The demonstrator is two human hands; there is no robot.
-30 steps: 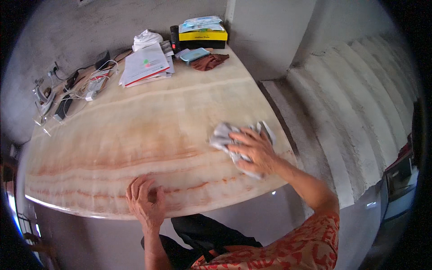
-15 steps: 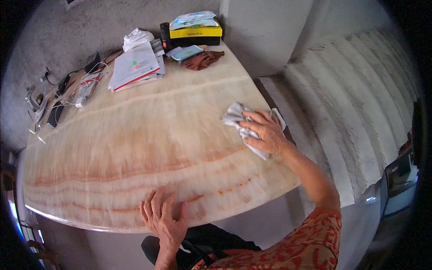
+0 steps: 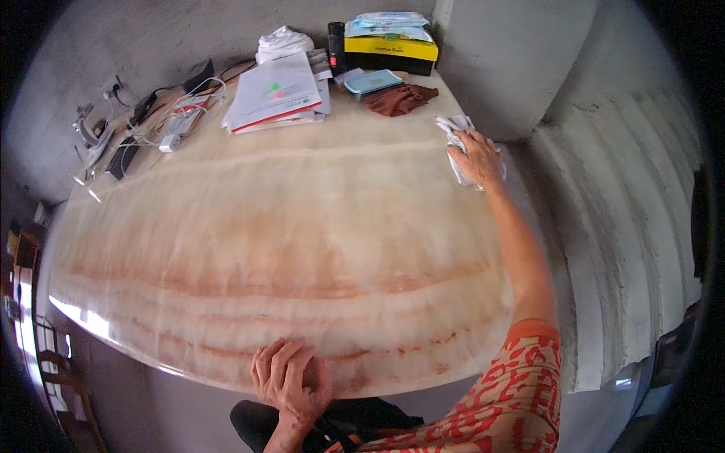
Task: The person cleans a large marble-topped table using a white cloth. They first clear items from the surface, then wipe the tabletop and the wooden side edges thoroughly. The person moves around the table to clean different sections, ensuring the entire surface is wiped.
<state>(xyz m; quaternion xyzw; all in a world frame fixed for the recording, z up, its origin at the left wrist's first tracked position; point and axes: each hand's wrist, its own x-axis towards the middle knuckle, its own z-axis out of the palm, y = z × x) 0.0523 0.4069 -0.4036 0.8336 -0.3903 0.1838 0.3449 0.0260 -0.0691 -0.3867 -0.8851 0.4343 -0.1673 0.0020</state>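
Note:
My right hand [image 3: 479, 158] presses a crumpled white cloth [image 3: 451, 130] down on the pale, brown-streaked stone tabletop [image 3: 264, 219], close to its far right edge. The arm is stretched well forward, and parts of the cloth stick out around the fingers. At the near edge my left hand [image 3: 291, 381] rests on the table, its fingers bent and loosely apart, with nothing visible in it. Just left of the white cloth lies a crumpled brown cloth [image 3: 400, 100], beside a pale blue, flat, rounded object [image 3: 373, 81].
Along the back stand a yellow-and-black box [image 3: 393, 50] topped with soft packs [image 3: 389, 23], a black cylinder [image 3: 337, 47], a stack of papers [image 3: 276, 90] and a white bundle [image 3: 284, 44]. Tangled cables [image 3: 189, 113] lie at far left. Bare steps [image 3: 612, 196] rise beyond the right edge.
My right hand has slid the white cloth farther away along the right edge. My left hand stays at the near edge, its fingers more bent. The whole view has shifted, moving the table's things rightward.

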